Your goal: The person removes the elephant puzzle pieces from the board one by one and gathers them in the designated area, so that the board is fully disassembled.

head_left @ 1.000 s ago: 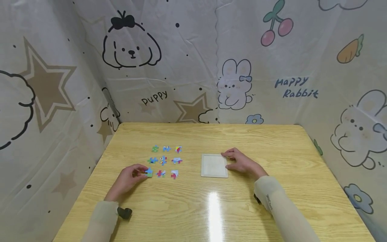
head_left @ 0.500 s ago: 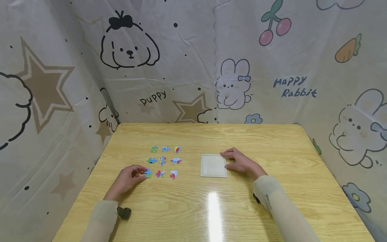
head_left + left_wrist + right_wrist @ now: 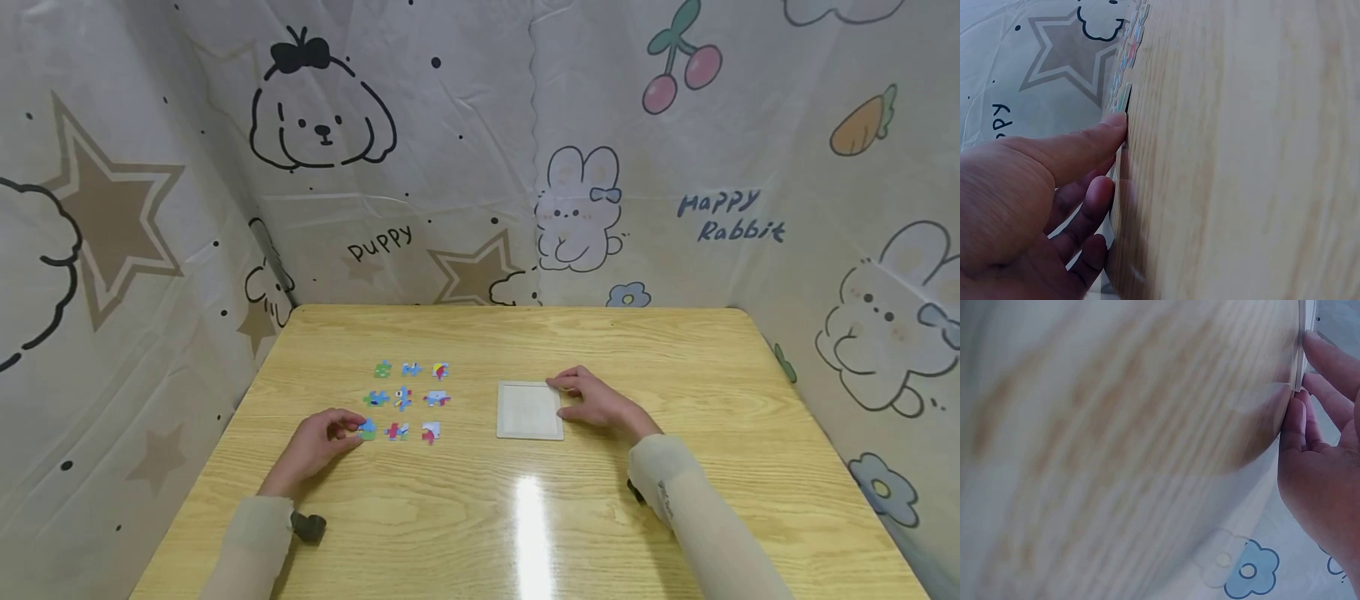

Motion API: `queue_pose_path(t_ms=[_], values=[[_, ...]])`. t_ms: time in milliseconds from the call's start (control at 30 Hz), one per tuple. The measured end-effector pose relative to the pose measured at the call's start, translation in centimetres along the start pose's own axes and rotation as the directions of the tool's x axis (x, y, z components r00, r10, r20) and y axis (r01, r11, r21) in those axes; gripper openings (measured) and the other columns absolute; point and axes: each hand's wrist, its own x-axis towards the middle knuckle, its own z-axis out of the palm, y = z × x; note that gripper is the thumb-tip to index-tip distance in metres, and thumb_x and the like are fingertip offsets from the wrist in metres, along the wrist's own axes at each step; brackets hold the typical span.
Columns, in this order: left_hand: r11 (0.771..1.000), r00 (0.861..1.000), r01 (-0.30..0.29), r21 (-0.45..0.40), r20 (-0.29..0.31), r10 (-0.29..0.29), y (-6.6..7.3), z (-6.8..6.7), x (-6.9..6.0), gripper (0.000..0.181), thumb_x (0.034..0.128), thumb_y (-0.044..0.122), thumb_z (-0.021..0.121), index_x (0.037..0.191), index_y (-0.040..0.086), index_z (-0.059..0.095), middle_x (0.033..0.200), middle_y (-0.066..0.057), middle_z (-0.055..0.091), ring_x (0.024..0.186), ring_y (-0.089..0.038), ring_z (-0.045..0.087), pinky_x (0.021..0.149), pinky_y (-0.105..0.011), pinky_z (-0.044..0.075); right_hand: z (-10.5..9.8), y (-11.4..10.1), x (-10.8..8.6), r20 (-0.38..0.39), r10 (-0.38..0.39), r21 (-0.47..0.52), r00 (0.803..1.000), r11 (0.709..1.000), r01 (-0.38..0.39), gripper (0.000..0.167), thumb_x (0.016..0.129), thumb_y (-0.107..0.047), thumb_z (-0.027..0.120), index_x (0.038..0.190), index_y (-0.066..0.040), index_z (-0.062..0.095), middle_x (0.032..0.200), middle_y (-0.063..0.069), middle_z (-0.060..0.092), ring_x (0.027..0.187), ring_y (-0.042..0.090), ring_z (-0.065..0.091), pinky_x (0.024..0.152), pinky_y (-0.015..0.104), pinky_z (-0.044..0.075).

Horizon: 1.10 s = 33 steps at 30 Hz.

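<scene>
With thumb and fingers, my left hand (image 3: 321, 439) pinches the blue-and-green jigsaw piece (image 3: 367, 430) at the near left of the group. In the left wrist view the thumb (image 3: 1100, 134) lies on the edge of that piece (image 3: 1124, 99), and a thin dark gap shows beneath it. My right hand (image 3: 600, 402) grips the right side of a flat, pale, square puzzle tray (image 3: 529, 411), thumb and forefinger apart along its edge. The right wrist view shows only the tray's edge (image 3: 1301, 347) between the fingers. Nothing lies inside the tray.
Several more jigsaw pieces lie apart in rows, among them a green one (image 3: 383, 369), a red-and-blue one (image 3: 397, 431) and a yellow-and-red one (image 3: 440, 370). All rest on a wooden table (image 3: 450, 517). A printed curtain (image 3: 465, 150) stands behind and at both sides.
Both hands stay at the piece and the tray. The head view has shifted very slightly; otherwise little differs.
</scene>
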Motion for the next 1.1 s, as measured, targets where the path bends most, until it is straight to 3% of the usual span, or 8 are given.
queue_pose_path(t_ms=[467, 800, 900, 1000, 1100], values=[[1.0, 1.0, 0.014, -0.005, -0.009, -0.014, 0.2, 0.1, -0.2, 0.025, 0.0934, 0.012, 0.078, 0.118, 0.009, 0.074, 0.104, -0.004, 0.071, 0.083, -0.012, 0.056, 0.073, -0.024, 0.049, 0.1, 0.1, -0.1, -0.006, 0.001, 0.005, 1.0, 1.0, -0.001, 0.06, 0.099, -0.009, 0.069, 0.155, -0.008, 0.047, 0.149, 0.02, 0.039, 0.138, 0.044, 0.045, 0.116, 0.058, 0.038], [0.999, 0.999, 0.042, -0.023, 0.02, -0.041, 0.1, 0.0, -0.6, 0.029, 0.0943, 0.017, 0.078, 0.122, 0.01, 0.072, 0.108, -0.004, 0.071, 0.087, -0.013, 0.057, 0.076, -0.025, 0.049, 0.3, 0.0, -0.2, -0.004, 0.0, -0.02, 1.0, 1.0, 0.0, 0.06, 0.099, -0.01, 0.07, 0.155, -0.009, 0.048, 0.149, 0.019, 0.041, 0.137, 0.04, 0.047, 0.115, 0.056, 0.04], [1.0, 1.0, 0.011, 0.007, -0.005, -0.011, 0.2, -0.4, -0.3, 0.03, 0.0959, 0.019, 0.076, 0.124, 0.01, 0.071, 0.111, -0.006, 0.071, 0.092, -0.018, 0.061, 0.082, -0.032, 0.052, 0.0, -0.2, -0.4, -0.002, -0.025, -0.052, 1.0, 0.998, 0.025, 0.065, 0.099, -0.012, 0.07, 0.158, -0.011, 0.043, 0.148, 0.018, 0.044, 0.136, 0.04, 0.049, 0.115, 0.056, 0.04], [0.996, 0.998, -0.028, 0.079, -0.061, 0.033, 0.6, -1.0, 0.3, 0.037, 0.0972, 0.022, 0.075, 0.131, 0.008, 0.068, 0.121, -0.013, 0.069, 0.106, -0.031, 0.063, 0.092, -0.048, 0.053, -0.6, -0.5, -0.7, -0.006, -0.055, -0.09, 0.998, 0.994, 0.054, 0.069, 0.1, -0.014, 0.069, 0.161, -0.013, 0.037, 0.147, 0.018, 0.048, 0.135, 0.039, 0.05, 0.115, 0.057, 0.04], [0.978, 0.991, -0.06, 0.198, -0.106, 0.082, 1.1, -2.1, 1.1, 0.05, 0.0979, 0.027, 0.074, 0.142, 0.007, 0.06, 0.14, -0.02, 0.061, 0.127, -0.044, 0.054, 0.104, -0.066, 0.042, -1.5, -0.5, -1.2, -0.035, -0.076, -0.16, 0.996, 0.985, 0.07, 0.069, 0.101, -0.017, 0.068, 0.162, -0.014, 0.036, 0.147, 0.018, 0.051, 0.134, 0.039, 0.052, 0.114, 0.059, 0.041]])
